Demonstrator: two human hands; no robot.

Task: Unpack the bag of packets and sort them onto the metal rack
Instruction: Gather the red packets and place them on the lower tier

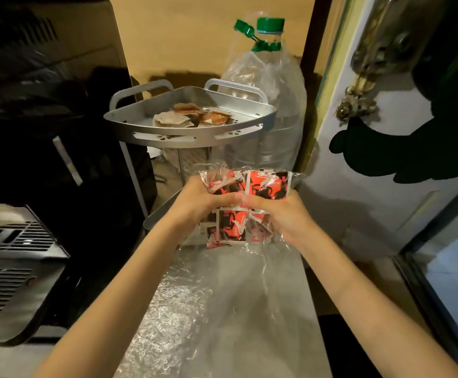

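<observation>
Clear plastic bag of red-and-black packets is sitting in both your grips: your left hand and right hand are curling tight around its middle, holding it above the foil-covered table, just before the metal rack.

open rack top, bottle behind

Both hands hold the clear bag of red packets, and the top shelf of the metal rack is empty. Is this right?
Not quite. In the head view, the top shelf already has a few packets. Both hands, left and right, do hold the clear bag.
</observation>
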